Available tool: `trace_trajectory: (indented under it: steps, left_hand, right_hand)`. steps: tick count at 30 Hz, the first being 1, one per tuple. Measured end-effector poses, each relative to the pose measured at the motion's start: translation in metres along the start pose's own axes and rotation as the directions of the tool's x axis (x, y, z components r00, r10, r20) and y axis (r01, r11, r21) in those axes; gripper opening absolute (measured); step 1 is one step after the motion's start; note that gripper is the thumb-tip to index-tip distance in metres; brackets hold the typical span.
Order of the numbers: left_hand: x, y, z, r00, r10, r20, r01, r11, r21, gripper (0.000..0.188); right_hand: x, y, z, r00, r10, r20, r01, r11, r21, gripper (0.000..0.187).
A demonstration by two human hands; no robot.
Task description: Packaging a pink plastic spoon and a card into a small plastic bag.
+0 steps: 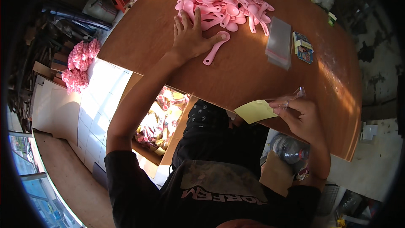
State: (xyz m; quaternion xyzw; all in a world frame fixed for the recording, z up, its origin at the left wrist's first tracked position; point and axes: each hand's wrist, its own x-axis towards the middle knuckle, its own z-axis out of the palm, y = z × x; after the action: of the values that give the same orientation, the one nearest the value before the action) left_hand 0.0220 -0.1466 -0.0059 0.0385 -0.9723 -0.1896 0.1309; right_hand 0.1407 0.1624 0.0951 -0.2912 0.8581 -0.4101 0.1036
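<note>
Working at the brown table (147,25) with the two hands well apart. Spreading the fingers of the left hand (190,40) loosely at the near edge of the pile of pink spoons (230,0), and laying the thumb at the bowl of a single pink spoon (212,52), lying just in front of the pile with its handle pointing back toward the body. Showing no closed grip on that side, and leaving unclear any real pressing by the thumb. Pinching a yellow card (255,112) together with crinkled clear film (293,96) between thumb and fingers of the right hand (301,116), at the table's near edge. Hiding, behind those fingers, the exact overlap of card and film. Apparently singling out one spoon on the left while readying card and wrapper on the right, with spoon and film not yet joined. Probably calling next for picking up that spoon, bringing it across to the film, and holding the film's mouth wide enough for the bowl without bending the card. Having the stack of clear bags (278,42) and the stack of small printed cards (303,48) lying beyond the right hand, and apparently packed pieces (162,116) filling the cardboard box (184,118) below the table.
</note>
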Motion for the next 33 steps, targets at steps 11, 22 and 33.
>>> trace_trajectory:
  steps: [11,22,33]
  left_hand:
    - [0.029,0.02,0.017,0.992,0.092,-0.085,-0.101,0.989,-0.108,0.115]
    - [0.122,-0.072,0.01,0.964,-0.105,-0.246,0.008,0.931,-0.365,0.095]
    - [0.131,-0.061,0.023,0.97,-0.029,-0.242,-0.074,0.911,-0.406,0.073]
  right_hand:
    - [-0.011,0.012,-0.003,0.998,-0.042,-0.043,0.042,0.999,0.015,0.015]
    - [-0.023,0.005,-0.011,0.996,0.09,0.006,-0.09,0.996,-0.004,0.013]
    - [-0.03,0.014,-0.02,0.997,0.074,-0.036,-0.074,0.997,-0.004,0.015]
